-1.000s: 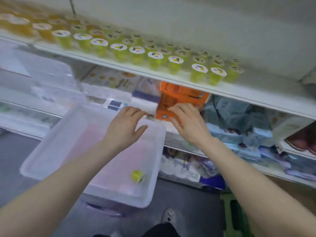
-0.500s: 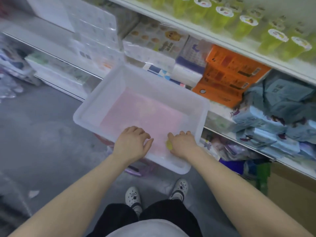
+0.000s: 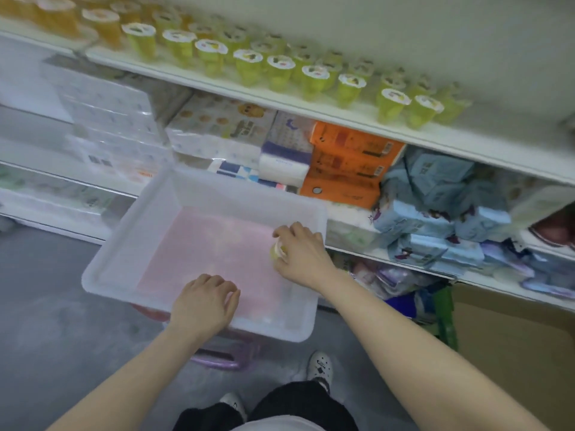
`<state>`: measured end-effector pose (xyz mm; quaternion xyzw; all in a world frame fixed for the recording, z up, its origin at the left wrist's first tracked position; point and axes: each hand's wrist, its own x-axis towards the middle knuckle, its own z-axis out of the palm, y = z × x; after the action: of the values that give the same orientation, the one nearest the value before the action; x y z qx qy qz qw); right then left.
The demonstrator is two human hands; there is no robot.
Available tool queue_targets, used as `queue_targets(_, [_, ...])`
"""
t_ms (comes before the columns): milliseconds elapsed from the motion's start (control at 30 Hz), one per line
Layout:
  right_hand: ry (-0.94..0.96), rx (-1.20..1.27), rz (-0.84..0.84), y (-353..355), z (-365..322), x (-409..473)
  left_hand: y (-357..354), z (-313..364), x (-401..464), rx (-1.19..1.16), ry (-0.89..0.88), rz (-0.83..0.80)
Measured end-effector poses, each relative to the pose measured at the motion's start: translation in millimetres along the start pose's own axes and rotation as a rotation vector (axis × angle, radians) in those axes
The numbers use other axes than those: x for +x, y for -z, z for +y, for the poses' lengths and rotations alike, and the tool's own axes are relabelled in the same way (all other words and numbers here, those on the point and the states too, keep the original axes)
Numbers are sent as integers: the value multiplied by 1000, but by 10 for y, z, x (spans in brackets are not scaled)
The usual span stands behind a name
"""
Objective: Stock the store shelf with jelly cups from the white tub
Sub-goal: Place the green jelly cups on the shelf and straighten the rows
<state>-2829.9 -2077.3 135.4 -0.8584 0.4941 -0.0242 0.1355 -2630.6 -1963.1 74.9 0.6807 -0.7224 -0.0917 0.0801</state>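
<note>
The white tub [image 3: 130, 244] stands in front of me on a purple stool, its pinkish floor bare. My right hand [image 3: 301, 253] is over the tub's right side and grips a green jelly cup [image 3: 278, 247], mostly hidden by the fingers. My left hand [image 3: 203, 301] hovers over the tub's near rim with fingers loosely curled, holding nothing. Rows of green jelly cups [image 3: 280, 71] and orange ones [image 3: 59, 17] stand on the top white shelf [image 3: 451, 144].
Below the top shelf lie tissue packs [image 3: 102, 119], orange boxes [image 3: 348, 163] and blue packets [image 3: 435, 206]. A cardboard box [image 3: 513, 343] stands at lower right. My shoes [image 3: 319, 367] are on the grey floor [image 3: 56, 337] by the stool [image 3: 217, 357].
My right hand has picked the jelly cup off the tub floor and lifted it up and right. The left hand stays near the rim. The view has tilted up toward the shelf.
</note>
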Motion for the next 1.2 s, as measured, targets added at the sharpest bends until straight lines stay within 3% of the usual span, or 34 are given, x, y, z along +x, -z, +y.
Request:
queue_targets(100, [-53, 68, 177, 387, 194, -54, 148, 43, 145, 49, -33, -223])
queue_targets(200, [-111, 75, 284, 696, 496, -122, 383, 132, 463, 179, -186, -397])
queue_targets(300, [-166, 28, 353, 1002, 883, -178, 714, 429, 928, 223, -228, -290])
queue_targets(500, [-163, -152, 434, 1840, 1800, -206, 1363, 1450, 2008, 114, -460, 174])
queue_targets(667, [-178, -210, 492, 2515, 2517, -30, 1727, 2302, 2740, 86, -540, 370])
queue_targets(833, [-158, -90, 495, 2770, 2967, 244, 1786, 2770, 3258, 74, -449, 419])
queue_targets(1200, [16, 202, 508, 2492, 3374, 430, 1596, 3100, 3680, 126, -265, 461])
